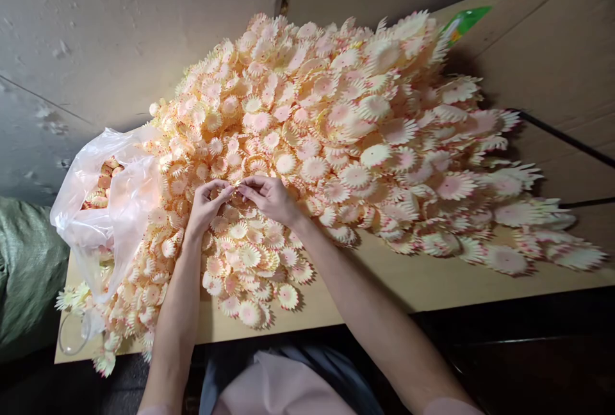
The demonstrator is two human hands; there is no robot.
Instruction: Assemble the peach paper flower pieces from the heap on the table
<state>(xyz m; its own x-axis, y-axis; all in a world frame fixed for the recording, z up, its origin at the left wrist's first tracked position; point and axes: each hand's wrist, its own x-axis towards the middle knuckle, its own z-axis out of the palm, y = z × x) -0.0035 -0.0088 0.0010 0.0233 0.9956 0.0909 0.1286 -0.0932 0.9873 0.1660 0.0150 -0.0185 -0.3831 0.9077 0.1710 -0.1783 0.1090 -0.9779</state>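
Note:
Close together over the pile, my left hand [210, 202] and my right hand [270, 197] meet at the fingertips. Both are closed in a pinch, thumb against fingers. Between them is a small pale-yellow flower piece [235, 187], partly covered by the fingers. Beneath and around them spreads a large heap of artificial flower petal discs [312, 171], cream with pink centres and toothed, pink-tipped edges. A smaller cluster of these petal discs [250, 258] lies just below my hands, between my forearms.
Left of the heap, a translucent plastic bag [129, 203] stands open with small pieces inside. A clear round object [73, 333] lies at the table's [331, 303] near-left corner. A green packet [466, 23] is at the back right. A green sack [29, 274] stands left; black cable [567, 136] right.

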